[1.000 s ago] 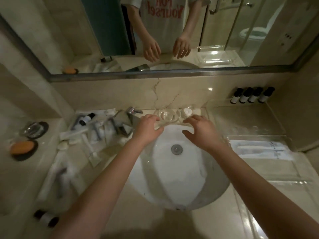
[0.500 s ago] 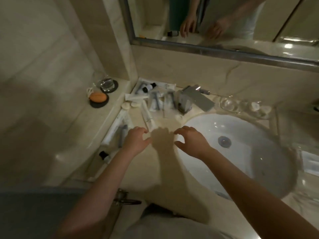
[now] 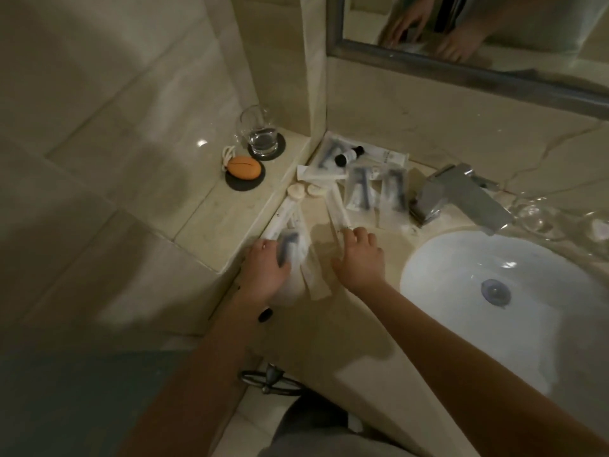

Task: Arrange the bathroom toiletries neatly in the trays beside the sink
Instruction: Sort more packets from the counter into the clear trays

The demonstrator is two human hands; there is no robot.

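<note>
— Many wrapped toiletries (image 3: 359, 189) lie loose on the counter (image 3: 329, 324), left of the sink (image 3: 461, 258). Where are the hands?

— The left hand (image 3: 265, 270) lies over a wrapped packet (image 3: 290, 242) near the counter edge, with its fingers bent down on it. The blur hides whether it really grips. The right hand (image 3: 361, 258) is spread and holds nothing; its fingertips touch the end of a long white packet (image 3: 337, 209).

— What can go wrong?

— I think the wrappers are slippery on this polished stone. A fast sweep can push one over the edge, or into the basin. Also a small dark-capped bottle (image 3: 265, 315) sits just beside the left wrist, and the forearm can knock it off.

— And the trays?

— I cannot see any tray plainly from here.
</note>
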